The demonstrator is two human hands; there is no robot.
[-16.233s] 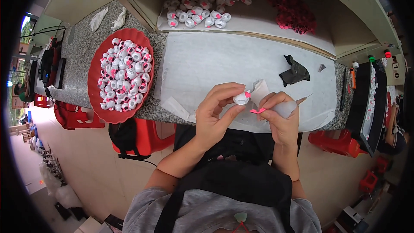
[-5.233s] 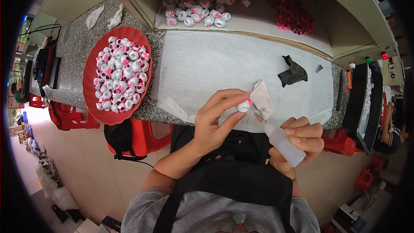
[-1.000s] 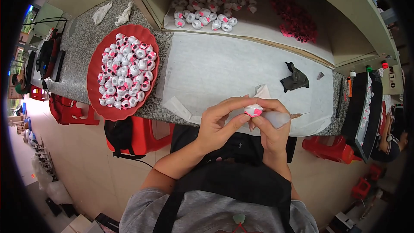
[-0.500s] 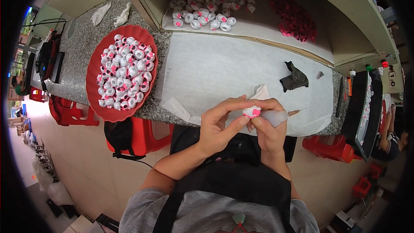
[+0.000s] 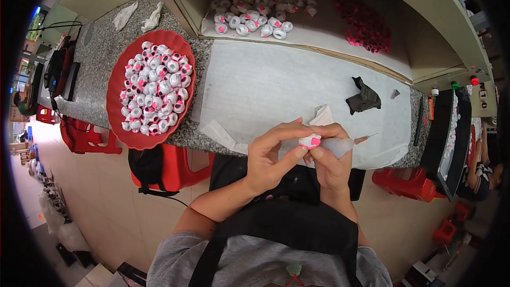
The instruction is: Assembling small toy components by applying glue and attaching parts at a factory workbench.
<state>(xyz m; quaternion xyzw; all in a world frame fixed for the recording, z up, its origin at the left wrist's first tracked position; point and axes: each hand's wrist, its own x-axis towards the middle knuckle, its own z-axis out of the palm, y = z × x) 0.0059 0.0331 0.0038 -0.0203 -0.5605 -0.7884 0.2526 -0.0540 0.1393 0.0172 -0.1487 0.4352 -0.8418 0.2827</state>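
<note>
Between the fingertips of both hands is a small white rounded piece point(image 5: 306, 141) with a pink patch on one side. My left hand point(image 5: 268, 157) pinches it from the left, thumb below and fingers above. My right hand point(image 5: 333, 169) steadies its right side with thumb and fingers. Tucked in that same right hand is a translucent squeeze bottle point(image 5: 341, 146), its thin needle tip pointing right, away from the piece. Just beyond the fingers, a folded white tissue point(image 5: 322, 115) lies on the white paper sheet point(image 5: 255, 85).
A red scalloped tray point(image 5: 112, 98) heaped with similar white-and-pink pieces stands at left. More white pieces point(image 5: 249, 21) and a pile of dark pink parts point(image 5: 366, 29) sit on the shelf. A black scrap point(image 5: 364, 95) lies at right. Red stools point(image 5: 406, 183) stand below the bench.
The white piece has turned a little between the fingertips, so its pink patch shows smaller and further right. Both hands stay in nearly the same place.
</note>
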